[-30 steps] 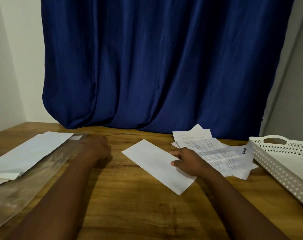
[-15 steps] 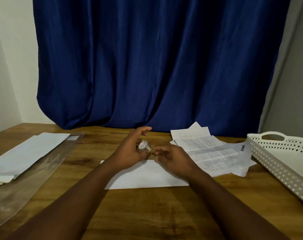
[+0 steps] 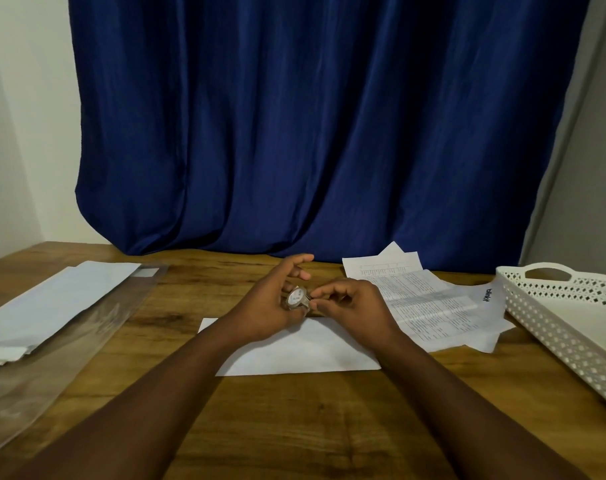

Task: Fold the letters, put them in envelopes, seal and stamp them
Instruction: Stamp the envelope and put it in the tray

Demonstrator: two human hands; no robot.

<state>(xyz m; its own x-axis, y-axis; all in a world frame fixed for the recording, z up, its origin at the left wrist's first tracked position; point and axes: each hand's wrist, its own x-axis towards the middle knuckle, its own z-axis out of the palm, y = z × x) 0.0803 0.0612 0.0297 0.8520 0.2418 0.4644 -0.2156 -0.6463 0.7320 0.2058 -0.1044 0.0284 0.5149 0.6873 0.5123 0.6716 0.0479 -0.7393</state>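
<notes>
Envelopes, white and blank (image 3: pixel 52 299), lie stacked at far left beside a clear plastic sleeve (image 3: pixel 69 337). At centre the left hand (image 3: pixel 270 306) cups a small roll of clear tape (image 3: pixel 296 298) while the right hand (image 3: pixel 346 306) pinches at its edge, above one white envelope (image 3: pixel 294 351); sealing looks under way. Printed letters (image 3: pixel 422 299) to the right remain unfolded, stamping undone.
</notes>
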